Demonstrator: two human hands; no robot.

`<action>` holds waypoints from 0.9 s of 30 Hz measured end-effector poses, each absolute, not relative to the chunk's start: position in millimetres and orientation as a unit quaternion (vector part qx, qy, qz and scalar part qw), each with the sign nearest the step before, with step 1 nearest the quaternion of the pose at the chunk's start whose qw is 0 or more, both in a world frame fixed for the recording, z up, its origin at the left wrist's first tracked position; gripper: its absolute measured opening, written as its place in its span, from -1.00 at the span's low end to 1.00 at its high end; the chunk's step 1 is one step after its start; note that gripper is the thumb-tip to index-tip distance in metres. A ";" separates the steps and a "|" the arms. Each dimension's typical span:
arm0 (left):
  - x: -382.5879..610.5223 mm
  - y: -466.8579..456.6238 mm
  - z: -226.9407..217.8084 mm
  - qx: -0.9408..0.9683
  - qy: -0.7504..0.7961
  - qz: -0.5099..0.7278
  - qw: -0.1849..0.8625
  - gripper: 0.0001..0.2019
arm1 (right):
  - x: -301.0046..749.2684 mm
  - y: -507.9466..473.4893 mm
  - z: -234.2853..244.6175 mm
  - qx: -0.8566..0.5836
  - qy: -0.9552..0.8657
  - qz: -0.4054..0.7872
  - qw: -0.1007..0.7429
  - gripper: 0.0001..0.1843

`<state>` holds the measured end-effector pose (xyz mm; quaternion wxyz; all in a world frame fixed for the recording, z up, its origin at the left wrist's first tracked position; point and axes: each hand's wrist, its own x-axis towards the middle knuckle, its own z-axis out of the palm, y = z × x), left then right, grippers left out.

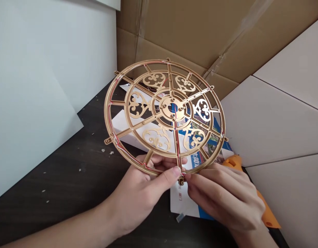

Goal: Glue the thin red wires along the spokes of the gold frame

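A round gold openwork frame with spokes and scroll ornaments is held up, tilted toward me, above a dark table. Thin red wire runs along its rim and down one spoke. My left hand grips the frame's lower rim, thumb on the front and fingers behind. My right hand is pinched closed at the bottom tab of the rim, where the red wire ends; what sits between its fingertips is too small to make out.
White boards lean at the left, and more white panels lie at the right. Brown cardboard stands behind. A blue-and-white printed sheet and an orange tool lie under my hands. Small crumbs dot the table.
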<state>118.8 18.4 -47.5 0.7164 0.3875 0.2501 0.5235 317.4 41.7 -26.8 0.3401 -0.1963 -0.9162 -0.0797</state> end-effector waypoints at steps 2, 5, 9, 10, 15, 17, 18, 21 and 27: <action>118.9 17.5 -47.3 0.377 0.244 0.527 0.722 -0.87 | 316.2 40.4 -25.6 -0.201 -0.916 -0.074 0.339 -0.83; 118.5 16.7 -47.1 0.373 0.244 0.532 0.720 -0.87 | 315.8 38.2 -24.8 -0.204 -0.918 -0.069 0.334 -0.83; 118.7 16.4 -46.7 0.371 0.248 0.525 0.725 -0.82 | 317.0 37.6 -25.4 -0.211 -0.917 -0.059 0.333 -0.83; 119.2 16.4 -46.5 0.366 0.247 0.523 0.729 -0.81 | 317.1 37.8 -25.1 -0.211 -0.918 -0.057 0.331 -0.84; 121.0 16.0 -45.0 0.363 0.240 0.522 0.734 -0.82 | 315.8 37.9 -20.4 -0.213 -0.923 -0.054 0.317 -0.83; 119.9 16.0 -44.7 0.366 0.239 0.524 0.731 -0.81 | 316.3 36.6 -20.5 -0.221 -0.918 -0.053 0.324 -0.80; 119.0 16.0 -44.4 0.372 0.239 0.523 0.729 -0.81 | 317.3 35.5 -21.5 -0.223 -0.916 -0.052 0.328 -0.78; 115.9 16.1 -42.8 0.400 0.240 0.514 0.720 -0.83 | 322.9 30.2 -27.4 -0.226 -0.914 -0.052 0.332 -0.71; 112.0 14.6 -41.5 0.430 0.240 0.509 0.707 -0.80 | 330.8 20.3 -35.1 -0.265 -0.900 -0.034 0.344 -0.68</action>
